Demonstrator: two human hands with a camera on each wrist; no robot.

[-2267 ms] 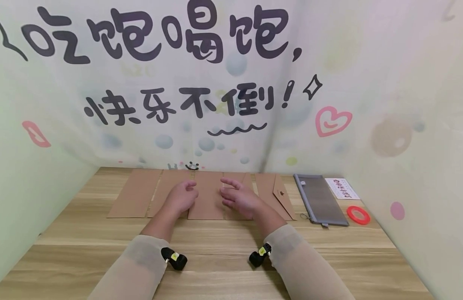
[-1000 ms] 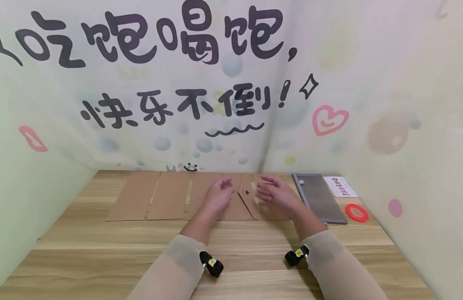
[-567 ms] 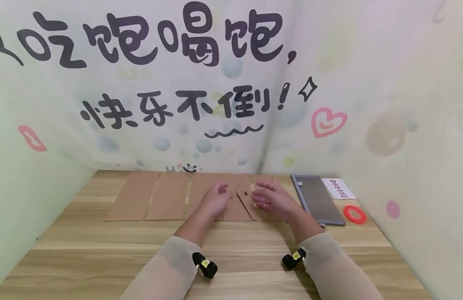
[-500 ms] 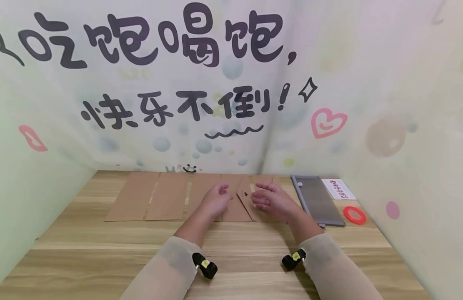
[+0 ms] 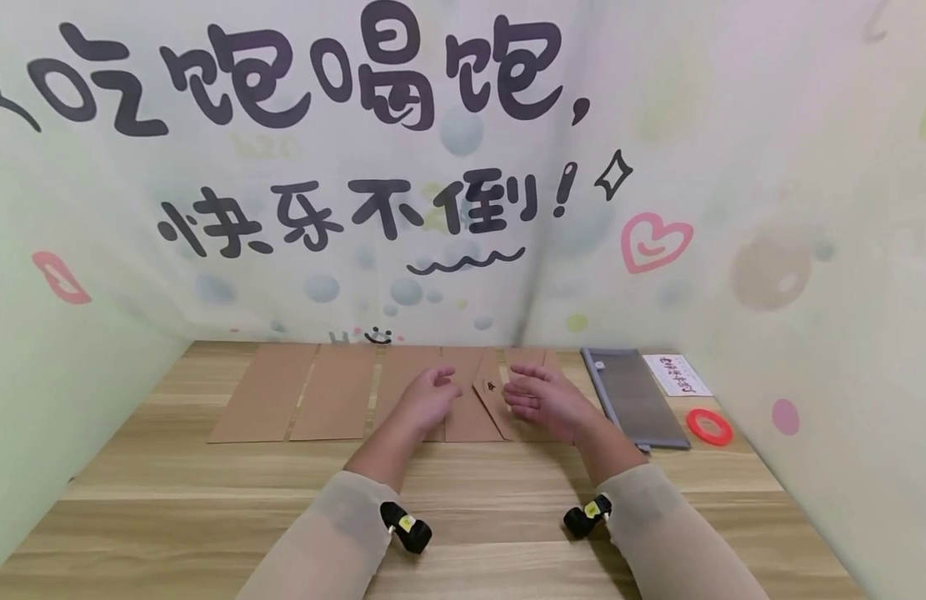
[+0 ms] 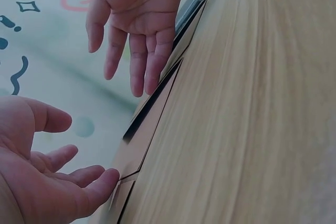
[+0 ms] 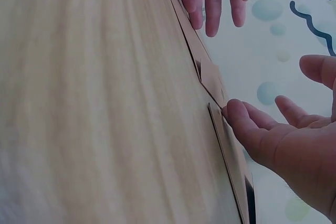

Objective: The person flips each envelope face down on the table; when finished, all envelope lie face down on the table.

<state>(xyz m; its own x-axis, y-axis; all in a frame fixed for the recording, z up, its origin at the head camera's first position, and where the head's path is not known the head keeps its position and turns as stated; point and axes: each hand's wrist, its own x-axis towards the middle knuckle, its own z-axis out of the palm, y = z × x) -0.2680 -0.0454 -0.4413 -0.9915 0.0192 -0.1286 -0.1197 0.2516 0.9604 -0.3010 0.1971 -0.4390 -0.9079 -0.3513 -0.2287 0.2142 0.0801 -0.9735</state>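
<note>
Several brown kraft paper envelopes lie flat in a row along the back of the wooden table, among them one at the far left [image 5: 263, 392]. My left hand [image 5: 430, 400] hovers over the middle one [image 5: 404, 371], fingers relaxed and holding nothing. Between my hands, the envelope with a pointed flap and small dark print [image 5: 466, 417] shows its slanted flap edge. My right hand [image 5: 548, 404] is over the rightmost envelope [image 5: 523, 360], partly hiding it, its fingers loosely spread. In the left wrist view the palms face each other with nothing between the fingers.
Right of the envelopes lies a grey mesh zip pouch [image 5: 638, 396]. Beside it are a white card with dark red writing [image 5: 678, 375] and a red ring [image 5: 709, 427]. A printed white curtain [image 5: 320, 217] hangs right behind the table's back edge.
Over the whole span both hands have shifted right by about one envelope, from around the middle one to around the flapped one. During the last half second they have stayed nearly still.
</note>
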